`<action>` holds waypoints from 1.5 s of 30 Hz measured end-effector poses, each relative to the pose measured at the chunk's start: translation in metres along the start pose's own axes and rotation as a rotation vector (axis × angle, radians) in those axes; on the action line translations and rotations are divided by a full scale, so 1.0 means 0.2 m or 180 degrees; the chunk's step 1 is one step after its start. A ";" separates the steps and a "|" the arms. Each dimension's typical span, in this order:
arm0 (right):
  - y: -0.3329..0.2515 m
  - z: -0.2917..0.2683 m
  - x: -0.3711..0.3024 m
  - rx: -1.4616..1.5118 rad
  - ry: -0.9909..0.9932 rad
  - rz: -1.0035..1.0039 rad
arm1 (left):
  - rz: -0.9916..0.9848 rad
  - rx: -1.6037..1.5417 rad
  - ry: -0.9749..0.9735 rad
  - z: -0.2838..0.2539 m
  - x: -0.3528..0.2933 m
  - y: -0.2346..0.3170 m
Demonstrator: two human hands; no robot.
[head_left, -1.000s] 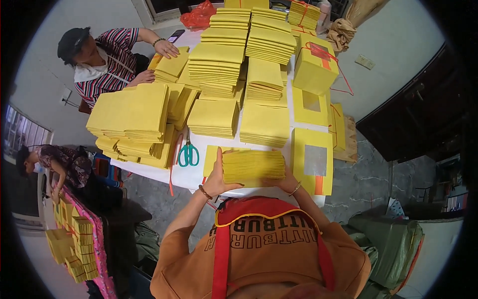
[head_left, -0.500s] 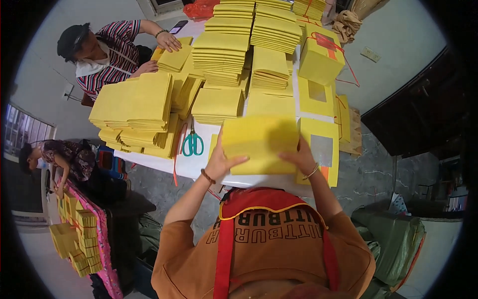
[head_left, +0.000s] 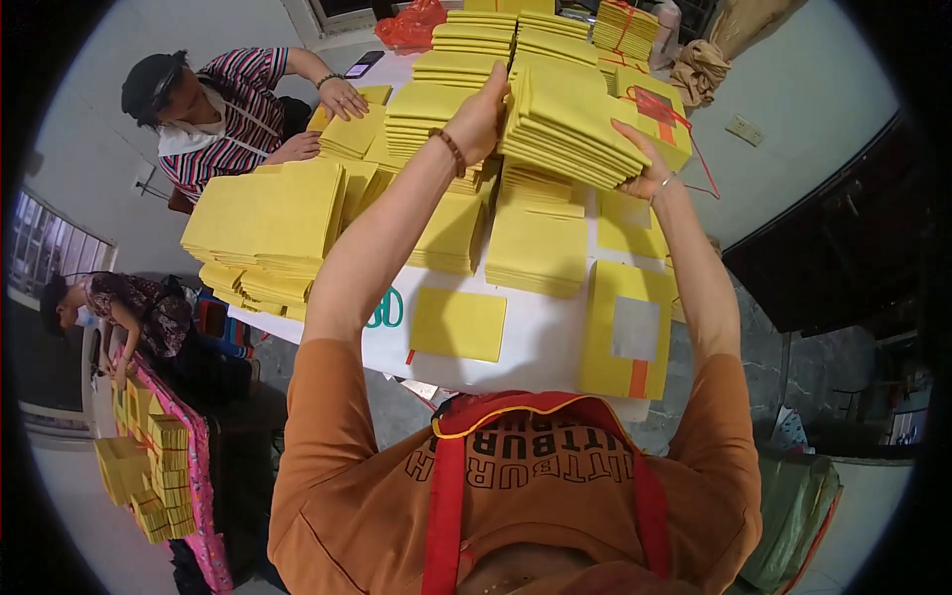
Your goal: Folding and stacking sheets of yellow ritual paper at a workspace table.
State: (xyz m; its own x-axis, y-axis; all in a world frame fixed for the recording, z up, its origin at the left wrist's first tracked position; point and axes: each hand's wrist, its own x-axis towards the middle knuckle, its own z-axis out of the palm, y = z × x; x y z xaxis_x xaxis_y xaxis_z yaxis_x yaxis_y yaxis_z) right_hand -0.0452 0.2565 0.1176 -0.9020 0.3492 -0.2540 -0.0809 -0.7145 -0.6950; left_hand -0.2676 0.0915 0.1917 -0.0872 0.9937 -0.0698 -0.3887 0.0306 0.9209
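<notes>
My left hand (head_left: 481, 117) and my right hand (head_left: 650, 167) grip opposite sides of a thick stack of yellow folded paper sheets (head_left: 575, 114). This stack is tilted and sits above the far piles, partly covering them; whether it rests on one cannot be told. Below it lies another yellow stack (head_left: 536, 253). Closer to me, a single flat yellow piece (head_left: 458, 324) lies on the white tabletop (head_left: 535, 362). Green-handled scissors (head_left: 387, 308) show partly beside my left forearm, which hides the rest.
Yellow piles (head_left: 260, 213) stand on the left of the table. A tied yellow bundle (head_left: 623, 30) is at the back, and a yellow piece with a grey panel (head_left: 630, 327) lies at right. One person (head_left: 238, 104) sits at the far left; another works at a pink-covered table (head_left: 188, 466).
Both my hands have moved away from me with the yellow stack, from the near table edge to above the far piles. A flat yellow piece and the stack behind it now show.
</notes>
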 end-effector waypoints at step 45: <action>0.08 -0.06 0.38 -0.0404 0.0665 0.0352 | 0.1245 0.4927 0.1373 -0.85 0.20 -0.25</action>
State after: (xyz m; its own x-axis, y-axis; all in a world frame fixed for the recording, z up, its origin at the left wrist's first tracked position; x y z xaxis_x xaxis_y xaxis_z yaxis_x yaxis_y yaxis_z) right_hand -0.1096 0.2795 0.0784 -0.7942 0.4002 -0.4572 0.0790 -0.6780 -0.7308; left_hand -0.4073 0.1114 0.0781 -0.2884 0.8735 0.3922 0.9179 0.1357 0.3729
